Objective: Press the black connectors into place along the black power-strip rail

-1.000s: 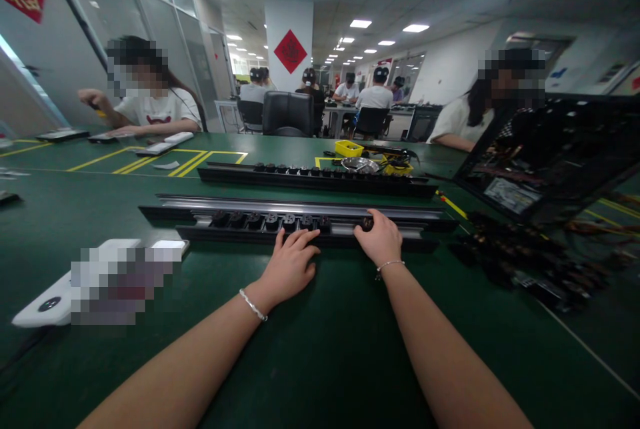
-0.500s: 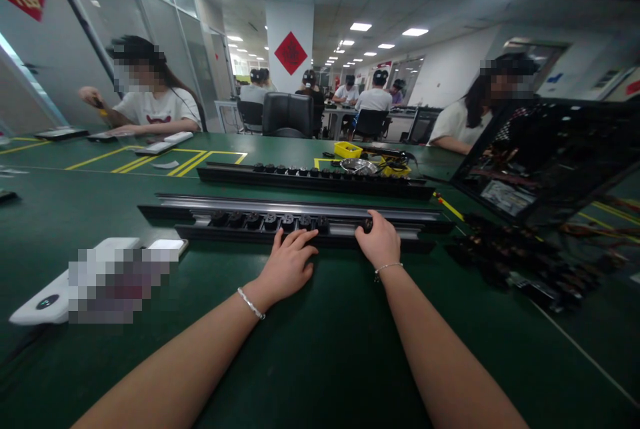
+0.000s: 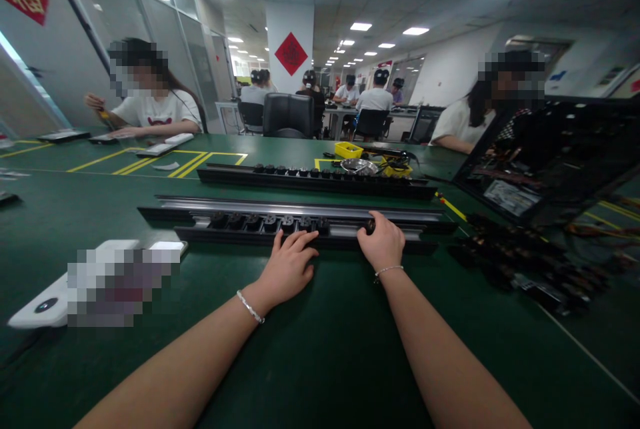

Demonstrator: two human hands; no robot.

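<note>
Here, the right hand (image 3: 384,242) pinches a small black piece (image 3: 370,225) between thumb and fingers, at the right part of the near rail (image 3: 225,235). The left hand (image 3: 290,265) is loosely open, fingertips on this rail, grasping nothing. The rail lies roughly parallel to the far edge of the counter (image 3: 345,355).

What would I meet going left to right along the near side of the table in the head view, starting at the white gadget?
White gadget → the row's leftmost round black piece → left hand → right hand → pile of dark parts.
</note>
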